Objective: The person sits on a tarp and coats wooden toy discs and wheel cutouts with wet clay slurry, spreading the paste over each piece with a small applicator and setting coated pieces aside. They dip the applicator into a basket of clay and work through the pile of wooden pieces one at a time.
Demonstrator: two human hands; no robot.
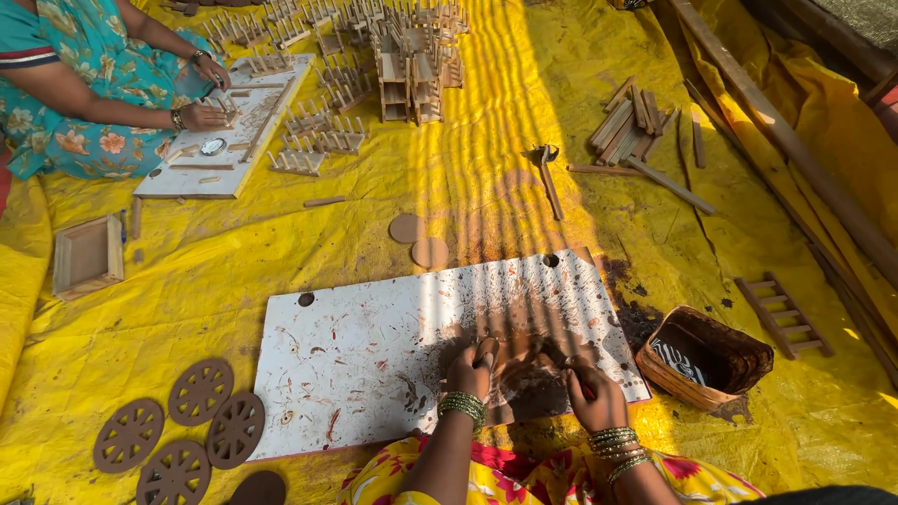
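Observation:
My left hand (pixel 470 370) rests on the white board (pixel 365 346) and pinches a small brown wooden piece (pixel 486 350) against a dark brown smear. To its right, my right hand (pixel 595 395) is closed around a thin stick-like brush (pixel 554 356) whose tip points at that piece. Both wrists wear green bangles. The board is stained brown around the hands, and the shape of the small piece is too small to make out.
A woven basket (pixel 703 359) with brown liquid stands right of the board. Brown spoked wheels (pixel 201 391) lie at the lower left and a small wooden ladder (pixel 784 316) at the right. Another person (pixel 84 84) works at a second board (pixel 224 122), near stick frames (pixel 412 65).

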